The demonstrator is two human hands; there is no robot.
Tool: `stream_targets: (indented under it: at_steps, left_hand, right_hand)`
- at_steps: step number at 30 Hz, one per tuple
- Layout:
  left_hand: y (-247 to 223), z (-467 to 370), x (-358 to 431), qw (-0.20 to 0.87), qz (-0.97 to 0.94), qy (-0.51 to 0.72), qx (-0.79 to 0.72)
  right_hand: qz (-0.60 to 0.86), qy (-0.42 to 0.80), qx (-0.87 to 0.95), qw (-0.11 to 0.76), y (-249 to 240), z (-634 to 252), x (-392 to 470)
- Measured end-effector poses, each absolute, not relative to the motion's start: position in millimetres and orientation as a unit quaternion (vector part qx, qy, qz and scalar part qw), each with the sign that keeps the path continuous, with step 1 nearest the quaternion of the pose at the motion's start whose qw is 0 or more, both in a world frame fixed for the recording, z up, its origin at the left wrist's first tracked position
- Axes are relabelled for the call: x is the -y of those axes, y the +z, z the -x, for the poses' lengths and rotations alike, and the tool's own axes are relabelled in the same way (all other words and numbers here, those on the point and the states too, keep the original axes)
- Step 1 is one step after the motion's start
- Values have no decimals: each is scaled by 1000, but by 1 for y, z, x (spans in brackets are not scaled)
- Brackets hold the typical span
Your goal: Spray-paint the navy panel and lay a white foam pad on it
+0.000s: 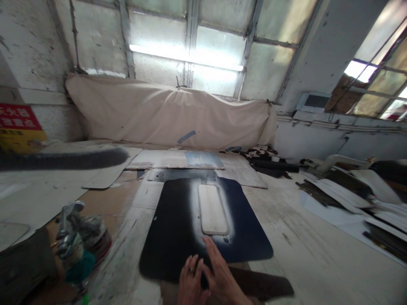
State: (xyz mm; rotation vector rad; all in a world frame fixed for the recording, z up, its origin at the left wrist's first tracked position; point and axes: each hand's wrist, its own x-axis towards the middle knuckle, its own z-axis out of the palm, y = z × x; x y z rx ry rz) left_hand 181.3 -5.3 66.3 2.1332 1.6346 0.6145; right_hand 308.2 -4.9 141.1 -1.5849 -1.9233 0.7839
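Observation:
A dark panel (pixel 171 228) with rounded corners lies on the worktable in front of me. On it rests a small pale rectangular plate (pixel 213 209), ringed by a whitish sprayed-looking haze. My left hand (pixel 190 281) is at the panel's near edge, its fingers slightly bent and a ring on one. Close beside it, my right hand (pixel 219 273) stretches its fingers towards the plate's near end. Neither hand visibly holds anything. A dark brown strip (pixel 262 283) runs out to the right from beneath my right hand.
On the left stand a spray gun (pixel 68 231) and a stained can (pixel 101 237). Pale sheets (pixel 111 176) and a dark, fuzzy-looking long object (pixel 79 157) lie behind them. Stacked pieces (pixel 359 195) cover the right side. A beige cloth (pixel 171 112) hangs at the back.

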Motion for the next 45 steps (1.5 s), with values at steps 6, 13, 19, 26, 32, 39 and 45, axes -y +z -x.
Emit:
stream_targets:
  at_steps: [6, 13, 19, 26, 32, 39, 45]
  left_hand:
    - [65, -203, -19, 227, -789, 80, -565]
    - [75, -186, -19, 184, -841, 77, -502]
    - [45, -181, -22, 60, -899, 114, -418]
    - [0, -181, -39, 38, -915, 113, -387]
    - [26, -178, -63, 165, -769, 286, -548]
    - [127, -171, -115, 263, -598, 436, -619]
    - [134, -160, -140, 231, -564, 469, -639]
  right_hand:
    - [645, 102, 748, 120, 55, -403, 15]
    - [586, -49, 801, 109, 24, -417, 6]
    - [632, -65, 761, 134, -28, -413, -2]
    - [639, -20, 760, 115, -9, -409, -14]
    - [590, -81, 783, 180, -3, -412, -15]
    - [572, -163, 781, 190, 6, -409, -13]
    - [576, -168, 789, 128, 12, -406, -17]
